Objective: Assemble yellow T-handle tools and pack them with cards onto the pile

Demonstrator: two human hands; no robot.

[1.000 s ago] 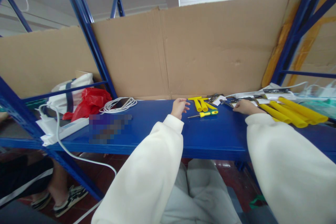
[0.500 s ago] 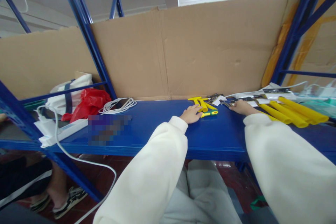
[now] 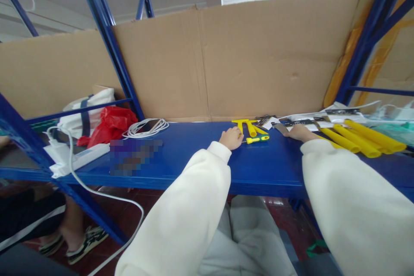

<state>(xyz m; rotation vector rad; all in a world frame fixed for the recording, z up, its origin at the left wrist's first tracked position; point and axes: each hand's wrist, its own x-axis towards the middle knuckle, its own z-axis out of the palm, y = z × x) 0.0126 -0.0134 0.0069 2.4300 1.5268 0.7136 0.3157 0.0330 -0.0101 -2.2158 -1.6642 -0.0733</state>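
My left hand (image 3: 231,138) is closed, its fingers curled around the thin shaft end of a screwdriver (image 3: 258,139) with a green and yellow handle, which lies on the blue shelf top (image 3: 194,155). Just behind it are yellow plastic T-shaped pieces (image 3: 250,129). Further right, my right hand (image 3: 302,133) is closed on what looks like a scraper; its flat grey metal blade (image 3: 280,128) sticks out to the left of the fingers. The rest of that tool is hidden under the hand. Long yellow tube-like pieces (image 3: 359,139) lie beside my right wrist.
Black and white cards (image 3: 268,121) lie by the cardboard back panel (image 3: 258,60). At the left are a coiled white cable (image 3: 145,128), a red plastic bag (image 3: 113,125) and a white power strip (image 3: 90,155). Blue posts (image 3: 106,39) frame the shelf. Another person's legs (image 3: 74,220) show below left.
My left hand has drawn slightly left off the screwdriver's handle and curled its fingers near the shaft. The grey blade by my right hand now shows its flat face more.
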